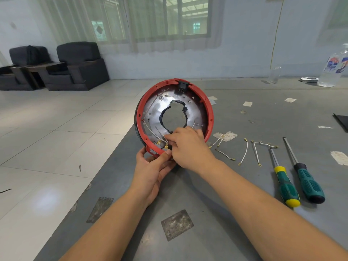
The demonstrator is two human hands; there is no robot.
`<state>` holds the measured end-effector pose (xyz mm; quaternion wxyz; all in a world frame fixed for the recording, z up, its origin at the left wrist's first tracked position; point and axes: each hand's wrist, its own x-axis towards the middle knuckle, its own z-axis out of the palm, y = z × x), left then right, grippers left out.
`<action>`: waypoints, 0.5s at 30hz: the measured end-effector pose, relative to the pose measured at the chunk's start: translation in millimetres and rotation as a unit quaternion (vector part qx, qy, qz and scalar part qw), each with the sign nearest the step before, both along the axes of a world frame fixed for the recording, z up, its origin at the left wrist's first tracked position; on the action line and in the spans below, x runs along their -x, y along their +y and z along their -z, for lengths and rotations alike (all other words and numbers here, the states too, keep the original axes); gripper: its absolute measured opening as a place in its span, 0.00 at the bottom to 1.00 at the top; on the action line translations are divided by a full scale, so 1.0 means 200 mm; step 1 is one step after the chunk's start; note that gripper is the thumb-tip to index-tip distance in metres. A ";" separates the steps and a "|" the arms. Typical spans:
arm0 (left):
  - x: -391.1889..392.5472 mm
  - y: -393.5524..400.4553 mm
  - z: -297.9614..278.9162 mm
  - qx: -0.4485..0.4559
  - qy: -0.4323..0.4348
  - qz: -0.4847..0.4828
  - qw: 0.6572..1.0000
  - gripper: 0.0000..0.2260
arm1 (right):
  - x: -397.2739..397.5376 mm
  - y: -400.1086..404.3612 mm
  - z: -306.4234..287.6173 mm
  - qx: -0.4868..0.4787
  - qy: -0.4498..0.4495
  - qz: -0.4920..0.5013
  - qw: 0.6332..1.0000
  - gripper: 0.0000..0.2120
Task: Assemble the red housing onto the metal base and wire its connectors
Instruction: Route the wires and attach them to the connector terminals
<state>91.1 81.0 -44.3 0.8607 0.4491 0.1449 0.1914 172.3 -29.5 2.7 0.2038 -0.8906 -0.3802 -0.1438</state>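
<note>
Near the table's [244,213] left edge, the red housing [207,102] stands tilted on its rim, already around the metal base [195,113]; the left hand [150,172] grips its lower rim, thumb curled over; the right hand [188,146] is nearer the brass connectors [162,145], which lie just left of its fingertips, seemingly pinching a white wire [150,131]; the spare wires [244,152] and two screwdrivers [297,181] lie well apart to the right.

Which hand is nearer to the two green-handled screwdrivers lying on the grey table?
Right. The right hand works at the red housing, on the side toward the green-handled screwdrivers; the left hand grips the housing's lower rim, farther away.
</note>
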 end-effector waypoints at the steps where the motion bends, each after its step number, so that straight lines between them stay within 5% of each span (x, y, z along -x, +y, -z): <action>1: 0.00 0.00 0.00 0.001 -0.001 0.001 1.000 0.37 | 0.00 0.00 0.00 0.004 -0.003 0.002 1.000 0.14; 4: 0.00 0.00 -0.01 0.013 -0.001 0.003 1.000 0.39 | 0.00 -0.03 0.02 0.012 -0.047 0.008 0.999 0.15; 10: 0.00 0.01 0.01 0.033 0.002 -0.013 0.999 0.24 | -0.02 -0.15 0.06 -0.104 -0.145 -0.017 0.984 0.09; 15: -0.01 0.01 0.01 0.033 0.002 -0.029 0.999 0.29 | -0.16 -0.32 0.10 -0.215 -0.052 0.103 0.970 0.02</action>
